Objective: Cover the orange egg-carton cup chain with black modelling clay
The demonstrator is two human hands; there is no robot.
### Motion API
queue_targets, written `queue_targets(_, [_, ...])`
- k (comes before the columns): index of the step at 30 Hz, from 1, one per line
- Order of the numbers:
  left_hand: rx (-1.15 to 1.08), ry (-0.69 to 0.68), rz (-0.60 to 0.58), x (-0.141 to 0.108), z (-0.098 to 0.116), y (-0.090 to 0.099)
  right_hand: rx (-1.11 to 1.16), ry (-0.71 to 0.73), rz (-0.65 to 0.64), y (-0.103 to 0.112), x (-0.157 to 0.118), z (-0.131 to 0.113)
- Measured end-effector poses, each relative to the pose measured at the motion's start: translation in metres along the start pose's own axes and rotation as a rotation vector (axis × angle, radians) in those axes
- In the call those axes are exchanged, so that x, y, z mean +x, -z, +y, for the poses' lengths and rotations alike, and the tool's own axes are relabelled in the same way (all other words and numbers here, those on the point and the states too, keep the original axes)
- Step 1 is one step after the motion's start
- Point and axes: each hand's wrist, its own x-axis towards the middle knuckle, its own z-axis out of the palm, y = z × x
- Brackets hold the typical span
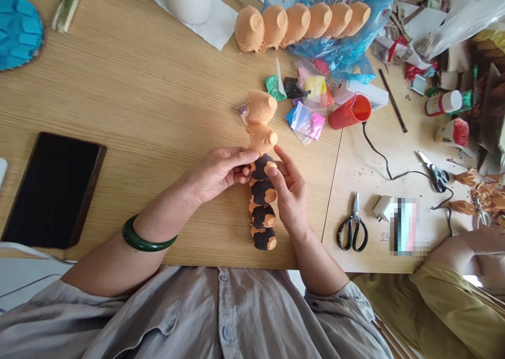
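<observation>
A row of egg-shaped bumps covered in orange clay (261,109) lies lengthwise in front of me, perhaps an egg-carton strip. Black clay (261,192) coats the nearer bumps, leaving orange tips; the two farthest are plain orange. My left hand (221,172) pinches the row's left edge where orange meets black. On the other side, my right hand (291,193) presses its thumb onto an orange-tipped black bump, with its fingers along the right side. Small bags of coloured clay (305,119) lie beyond my right hand. A second, all-orange row (302,25) rests farther back.
A dark tablet (55,190) lies at left. To the right are black-handled scissors (353,225), a red cup (349,111), a white plug adapter (383,208) and a black cable (389,172). Another person's arm (465,246) rests at the right edge, near clutter.
</observation>
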Motion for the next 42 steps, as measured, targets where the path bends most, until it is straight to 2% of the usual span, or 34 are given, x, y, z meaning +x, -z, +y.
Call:
queue_targets(5, [-0.018,0.051,-0.012,0.001,0.000,0.002,-0.034,0.016,-0.054,0.001,-0.001,0.001])
queue_targets(10, [0.021,0.007,-0.055,0.002,-0.001,0.003,-0.007,0.004,-0.062,0.003,0.000,0.000])
queue_targets(16, [0.049,-0.055,0.002,0.005,-0.002,0.000,-0.050,0.046,-0.042,0.004,0.003,0.005])
queue_targets(19, [0.089,-0.083,0.039,0.006,-0.003,0.000,-0.163,0.068,0.034,0.006,0.007,0.012])
queue_targets(22, [0.156,-0.141,0.123,0.006,-0.005,0.000,-0.358,0.100,0.123,0.011,0.010,0.018])
queue_targets(26, [0.198,-0.260,0.239,0.005,-0.005,-0.002,-0.631,0.213,0.201,0.015,0.011,0.018])
queue_targets(28, [0.106,-0.224,0.206,0.003,-0.002,-0.004,-0.772,0.283,0.216,0.017,0.011,0.016])
queue_targets(31, [-0.030,-0.112,0.092,0.000,0.004,-0.009,-0.948,0.390,0.266,0.021,0.011,0.013])
queue_targets(35, [-0.048,-0.074,-0.034,-0.006,0.006,-0.013,-0.916,0.687,0.351,0.023,0.010,0.006])
queue_targets(38, [-0.057,-0.058,-0.161,-0.010,0.004,-0.015,-0.888,0.906,0.279,0.020,0.007,-0.002])
queue_targets(42, [-0.043,-0.050,-0.296,-0.013,0.000,-0.013,-0.910,1.032,0.176,0.017,0.005,-0.003])
